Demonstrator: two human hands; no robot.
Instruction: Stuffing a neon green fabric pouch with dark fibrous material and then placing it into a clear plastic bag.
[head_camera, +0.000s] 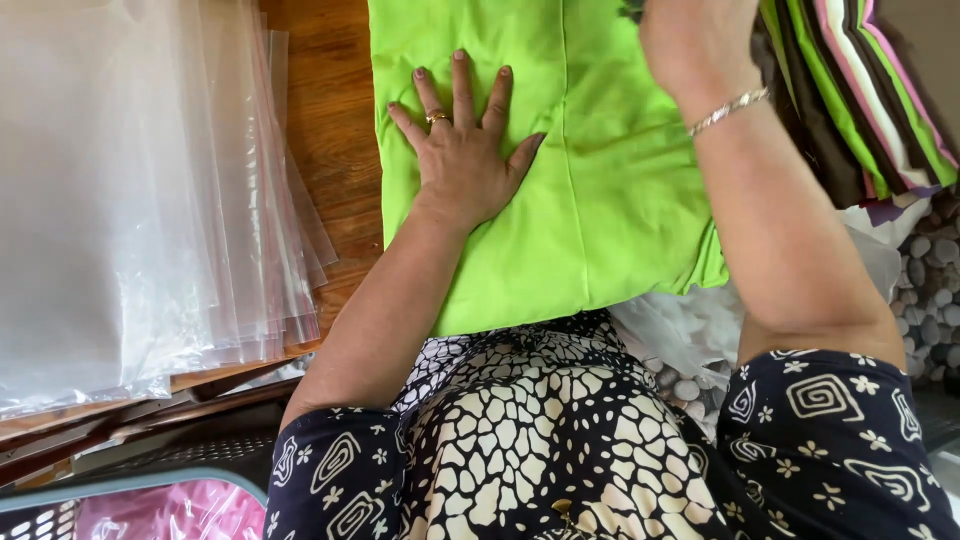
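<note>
Left hand (462, 150) presses flat, fingers spread, on soft, light folded lime-green cloth (600, 190); right hand (695, 40) grip unclear at its far edge.

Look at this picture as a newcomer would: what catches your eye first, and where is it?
The bright green folded cloth in the middle stands out most, with the left hand pressed flat on it, fingers spread. The right hand reaches to the cloth's top edge, a bracelet at its wrist. At the left lies a stack of clear plastic bags.
</note>
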